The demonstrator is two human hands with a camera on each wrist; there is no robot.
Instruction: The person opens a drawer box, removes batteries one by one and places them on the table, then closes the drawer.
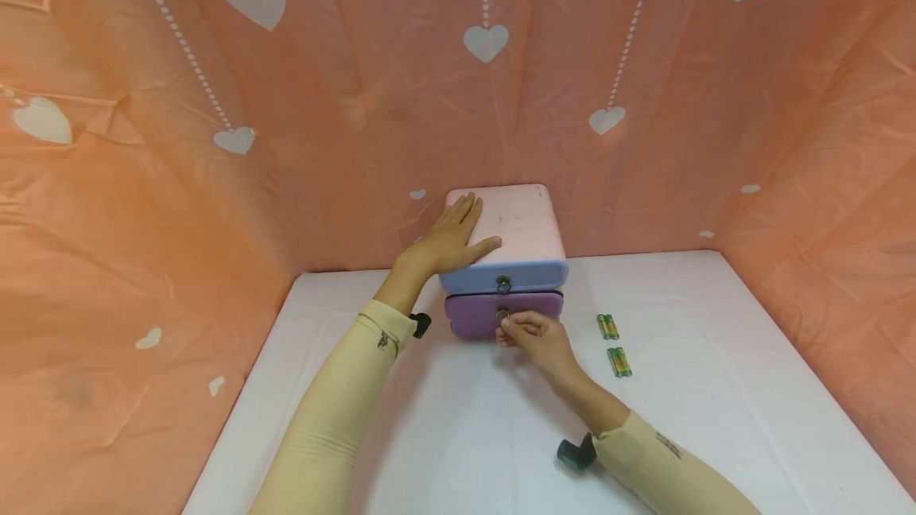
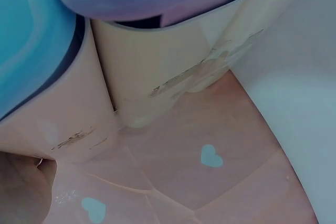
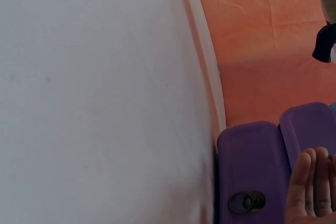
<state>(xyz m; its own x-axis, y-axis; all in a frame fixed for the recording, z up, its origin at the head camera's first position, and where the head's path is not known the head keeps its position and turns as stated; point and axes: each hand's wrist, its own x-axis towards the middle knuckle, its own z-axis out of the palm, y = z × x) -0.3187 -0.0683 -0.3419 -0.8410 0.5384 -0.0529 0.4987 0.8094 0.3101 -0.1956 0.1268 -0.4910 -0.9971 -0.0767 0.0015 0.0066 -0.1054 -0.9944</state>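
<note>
r hand (image 1: pixel 540 338) has thumb + fingertips pinched on the small brass-toned ring pull (image 1: pixel 502 313) of the purple plastic middle drawer (image 1: pixel 467 318), prob. bc the smooth front offers no other grip. l hand (image 1: pixel 449 241) is flat, fingers spread, on the pale pink plastic box top (image 1: pixel 521 221), likely bracing the stack. light-blue plastic top drawer (image 1: pixel 468 280) sits btwn; whole unit's at the back of the white table (image 1: pixel 680 300), by the orange heart-print cloth (image 1: pixel 372 141). l wrist cam: dark gap behind the middle front, so slightly ajar. r wrist cam adds a purple plastic bottom drawer (image 3: pixel 249 156), hidden in head view; only head view gets the green-yellow cylindrical batteries (image 1: pixel 619 362), paired, r of unit.
</note>
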